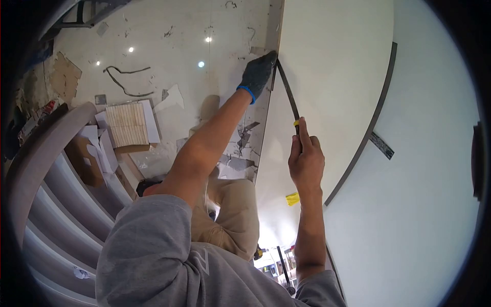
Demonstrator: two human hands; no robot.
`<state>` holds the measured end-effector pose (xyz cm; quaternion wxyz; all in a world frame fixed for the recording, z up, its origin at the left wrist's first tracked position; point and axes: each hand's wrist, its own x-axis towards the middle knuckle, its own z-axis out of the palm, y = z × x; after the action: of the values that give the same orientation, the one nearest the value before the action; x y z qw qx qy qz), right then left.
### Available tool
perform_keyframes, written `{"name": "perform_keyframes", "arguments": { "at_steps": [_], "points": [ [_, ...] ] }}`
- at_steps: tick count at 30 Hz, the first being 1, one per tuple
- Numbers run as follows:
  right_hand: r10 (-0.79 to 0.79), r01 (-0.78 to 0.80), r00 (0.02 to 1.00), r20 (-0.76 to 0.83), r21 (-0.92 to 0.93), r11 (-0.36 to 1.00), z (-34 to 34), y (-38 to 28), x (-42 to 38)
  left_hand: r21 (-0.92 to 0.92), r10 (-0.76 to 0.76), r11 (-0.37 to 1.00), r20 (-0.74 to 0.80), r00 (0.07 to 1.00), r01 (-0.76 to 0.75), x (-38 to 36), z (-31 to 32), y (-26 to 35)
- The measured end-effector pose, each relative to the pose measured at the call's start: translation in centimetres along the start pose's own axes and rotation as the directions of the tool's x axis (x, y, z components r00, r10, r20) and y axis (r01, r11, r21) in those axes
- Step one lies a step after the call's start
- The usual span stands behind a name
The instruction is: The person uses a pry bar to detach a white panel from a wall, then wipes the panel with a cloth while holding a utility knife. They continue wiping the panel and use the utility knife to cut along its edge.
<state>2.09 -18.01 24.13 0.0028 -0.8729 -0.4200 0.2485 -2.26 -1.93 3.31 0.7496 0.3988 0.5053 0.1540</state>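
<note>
In the head view my right hand (pixel 307 156), bare, is closed around the handle end of a long dark file (pixel 288 91), with the index finger stretched along it. A yellow collar shows just beyond the fingertips. My left hand (pixel 258 74) wears a dark glove with a blue cuff. Its fingers are closed at the file's far tip, against the long edge of a cream panel (pixel 337 61). The file lies slantwise over that panel close to the edge. Exactly how the gloved fingers hold the tip is hidden.
A yellow object (pixel 292 199) lies beside my right forearm. Left, on the scrap-strewn floor (pixel 179 46), are a dark curved strip (pixel 121 84), a box of pale slats (pixel 127 125) and a curved slatted piece (pixel 56 189). A short dark strip (pixel 382 146) sits on the white surface (pixel 419 204) at right.
</note>
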Motion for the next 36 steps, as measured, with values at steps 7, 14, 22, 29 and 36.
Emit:
{"name": "perform_keyframes", "arguments": {
  "at_steps": [7,14,22,29,36],
  "points": [
    [-0.053,0.053,0.998,0.016,-0.044,0.998,3.8,0.5,1.7,0.152,-0.068,0.985,-0.098,0.993,0.083,1.4,0.5,-1.3],
    [-0.031,0.036,0.997,0.073,-0.067,0.997,0.0,0.1,1.0,0.178,0.105,0.980,-0.060,0.993,-0.093,-0.5,0.3,0.8],
    [-0.062,0.066,0.996,0.059,-0.061,0.996,0.6,-0.1,1.1,0.051,0.155,0.988,-0.155,0.976,-0.148,0.2,0.9,-0.7],
    [-0.112,0.112,0.993,0.024,-0.019,0.994,2.2,0.6,-0.1,-0.076,-0.032,0.997,-0.164,0.986,0.020,0.7,1.5,-3.9],
    [-0.075,0.083,0.989,0.127,-0.063,0.995,5.0,1.3,-0.5,0.125,0.036,0.992,-0.201,0.979,-0.011,0.8,1.1,-6.9]
  ]
}}
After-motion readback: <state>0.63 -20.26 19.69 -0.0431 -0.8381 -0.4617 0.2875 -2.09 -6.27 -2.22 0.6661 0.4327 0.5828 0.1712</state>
